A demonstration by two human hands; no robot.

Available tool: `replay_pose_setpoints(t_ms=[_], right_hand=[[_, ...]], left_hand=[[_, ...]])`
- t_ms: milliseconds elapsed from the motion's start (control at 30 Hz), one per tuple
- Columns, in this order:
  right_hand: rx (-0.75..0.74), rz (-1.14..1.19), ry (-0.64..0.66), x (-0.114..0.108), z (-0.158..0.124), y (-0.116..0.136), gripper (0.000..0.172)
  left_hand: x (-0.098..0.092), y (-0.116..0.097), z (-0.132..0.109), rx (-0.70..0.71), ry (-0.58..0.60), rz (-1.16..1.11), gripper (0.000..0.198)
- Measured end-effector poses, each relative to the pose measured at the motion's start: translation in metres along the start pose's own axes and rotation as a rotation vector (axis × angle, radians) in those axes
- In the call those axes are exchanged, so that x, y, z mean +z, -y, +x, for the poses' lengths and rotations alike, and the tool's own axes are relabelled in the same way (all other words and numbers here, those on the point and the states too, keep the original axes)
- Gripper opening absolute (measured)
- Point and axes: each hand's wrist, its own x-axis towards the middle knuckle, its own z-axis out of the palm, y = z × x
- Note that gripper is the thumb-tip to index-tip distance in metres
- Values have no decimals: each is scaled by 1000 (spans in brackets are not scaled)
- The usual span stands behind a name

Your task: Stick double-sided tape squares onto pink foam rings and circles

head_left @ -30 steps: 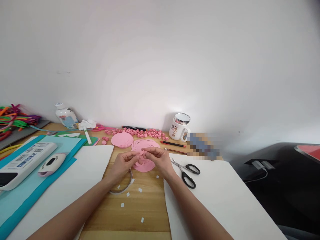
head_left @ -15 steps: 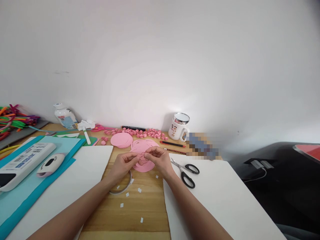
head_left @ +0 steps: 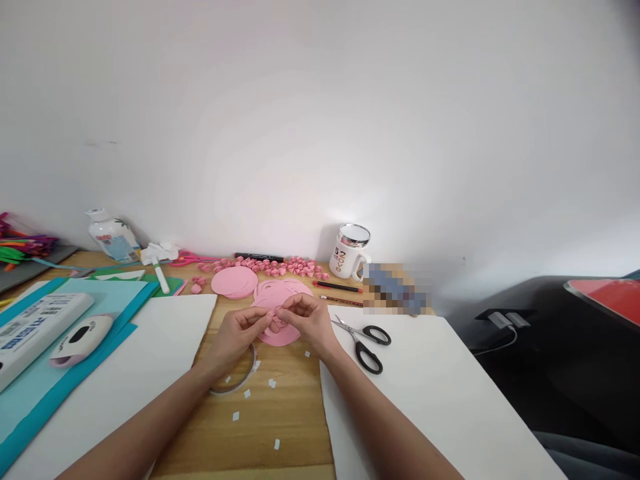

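A plain pale wall stands behind a wooden table (head_left: 295,413), which is flanked by a left white sheet (head_left: 155,353) and a right white sheet (head_left: 400,393). The left hand (head_left: 235,337) has thumb and forefinger pinched together on a small pink paper piece (head_left: 276,310). The right hand (head_left: 309,321) is likewise clamped on it, thumb against forefinger. The piece sits between the two sets of fingertips, partly hidden by them, above the near part of a pile of cut pink paper (head_left: 281,338). A stack of pink discs (head_left: 234,283) lies just beyond the left hand; pink paper curls (head_left: 300,267) lie farther back. A tape ring (head_left: 242,385) rests partly under the left wrist. Scissors (head_left: 367,347) lie on the right sheet, near the right wrist.

Markings: the mug (head_left: 345,260) bears a 5 and, beside it, larger sideways characters beginning 20. The bottle (head_left: 114,239) carries red lettering, too small to read. The long white case (head_left: 43,333) shows blue print and dark print, not legible. Print on the black marker (head_left: 260,257) is also unreadable.
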Motion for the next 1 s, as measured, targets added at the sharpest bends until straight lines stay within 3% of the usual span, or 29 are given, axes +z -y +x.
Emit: replay_pose_setpoints(t_ms=[367,1000], right_hand=[[-11,-9,27,2,-1,1,15],[-34,-73,62,2,-2,-1,16]], left_hand=[[-1,-1,3,-45,-20,-57,27],[1,-8,-1,7,-12,108,27]])
